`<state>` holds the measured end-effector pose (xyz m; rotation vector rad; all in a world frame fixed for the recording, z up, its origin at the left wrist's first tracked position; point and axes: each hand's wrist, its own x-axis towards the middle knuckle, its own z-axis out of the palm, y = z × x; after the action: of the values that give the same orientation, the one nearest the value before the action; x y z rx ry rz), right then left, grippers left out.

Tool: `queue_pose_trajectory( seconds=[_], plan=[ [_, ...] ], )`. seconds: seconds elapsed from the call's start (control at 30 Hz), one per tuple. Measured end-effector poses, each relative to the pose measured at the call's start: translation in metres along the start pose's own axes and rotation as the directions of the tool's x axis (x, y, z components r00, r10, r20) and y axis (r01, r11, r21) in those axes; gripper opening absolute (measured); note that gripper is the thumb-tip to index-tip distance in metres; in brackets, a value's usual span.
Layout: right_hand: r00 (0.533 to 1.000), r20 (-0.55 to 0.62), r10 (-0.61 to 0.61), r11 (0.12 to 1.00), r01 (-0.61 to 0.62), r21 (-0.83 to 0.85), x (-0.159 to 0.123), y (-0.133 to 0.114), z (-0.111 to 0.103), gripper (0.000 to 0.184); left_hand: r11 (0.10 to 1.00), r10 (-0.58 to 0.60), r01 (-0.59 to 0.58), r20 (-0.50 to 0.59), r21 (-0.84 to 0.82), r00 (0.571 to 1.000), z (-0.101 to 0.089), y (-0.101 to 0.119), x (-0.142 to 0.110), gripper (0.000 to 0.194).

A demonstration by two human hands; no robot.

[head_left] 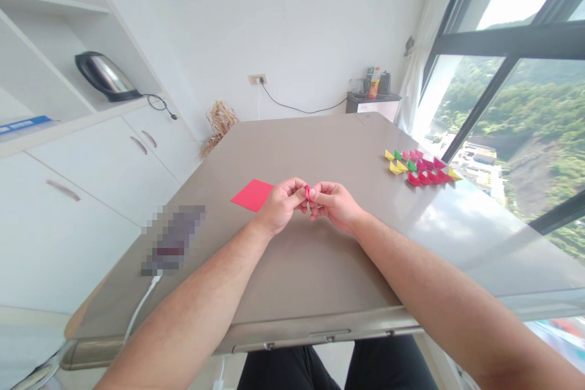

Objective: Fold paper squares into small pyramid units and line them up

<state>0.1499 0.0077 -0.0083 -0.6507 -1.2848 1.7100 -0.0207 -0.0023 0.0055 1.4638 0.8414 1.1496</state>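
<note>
Together, your left hand (280, 206) and right hand (337, 204) meet above the brown table (311, 146), pinching a small folded red paper (308, 193) between thumbs and fingertips. Your left fingers are drawn in and closed on one side of the piece; your right thumb and index finger grip the other, the remaining fingers curled beneath. The folded paper sits midway between your hands, its finer creases too small to make out.

Just beyond your left hand, a flat red sheet (254, 195) lies on the tabletop, partly hidden behind your fingers. Nearer your left forearm rests a pixelated object (175, 240), a white cable (141, 304) running from its lower end toward the table edge. Well apart, on the right near the window (516, 91), small folded paper pieces (426, 164) in yellow, green, pink and red stand grouped in rows. On the shelf at left, a metal and black kettle (106, 76) stands above white cupboards (86, 189).
</note>
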Motion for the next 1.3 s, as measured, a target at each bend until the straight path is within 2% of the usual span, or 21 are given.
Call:
queue_pose_trajectory(
  seconds=[0.1,0.2,0.27,0.43,0.63,0.73,0.87,1.0,1.17,1.3],
  plan=[
    [0.991,-0.119,-0.062,0.994,0.050,-0.094,-0.001,-0.005,0.000,0.024,0.973,-0.007,0.016,-0.037,0.232,0.999,-0.003,-0.001,0.001,0.031],
    [0.974,-0.192,-0.124,0.955,0.064,-0.290,-0.001,-0.008,0.000,0.021,0.919,-0.009,0.039,-0.078,0.393,0.997,-0.005,-0.003,0.001,0.027],
    [0.965,-0.216,-0.149,0.929,0.062,-0.364,0.000,-0.007,0.000,0.021,0.909,0.011,0.031,-0.099,0.415,0.995,-0.006,-0.004,0.002,0.023],
    [0.942,-0.277,-0.191,0.921,0.075,-0.382,0.002,-0.004,-0.005,0.017,0.927,0.061,-0.008,-0.130,0.376,0.990,-0.005,-0.003,0.003,0.023],
    [0.918,-0.260,-0.299,0.795,0.089,-0.600,-0.001,-0.007,-0.003,0.010,0.811,0.124,-0.023,-0.134,0.584,0.983,-0.002,0.000,0.003,0.015],
    [0.920,-0.232,-0.317,0.772,0.108,-0.626,-0.001,-0.006,-0.003,0.011,0.780,0.154,-0.056,-0.104,0.624,0.983,-0.001,-0.001,0.003,0.017],
    [0.932,-0.207,-0.299,0.782,0.115,-0.612,0.001,-0.002,-0.007,0.012,0.788,0.144,-0.046,-0.111,0.613,0.983,-0.002,-0.005,0.003,0.018],
    [0.930,-0.235,-0.284,0.797,0.092,-0.597,0.002,0.000,-0.010,0.012,0.843,0.127,-0.030,-0.144,0.537,0.981,-0.002,-0.006,0.004,0.015],
    [0.925,-0.290,-0.245,0.867,0.076,-0.492,0.000,-0.005,-0.005,0.008,0.945,0.071,0.011,-0.235,0.328,0.969,0.001,-0.001,0.005,0.015],
    [0.934,-0.298,-0.198,0.923,0.075,-0.377,-0.001,-0.009,-0.002,0.005,0.990,0.012,0.027,-0.276,0.138,0.961,0.002,0.003,0.005,0.017]
  ],
)
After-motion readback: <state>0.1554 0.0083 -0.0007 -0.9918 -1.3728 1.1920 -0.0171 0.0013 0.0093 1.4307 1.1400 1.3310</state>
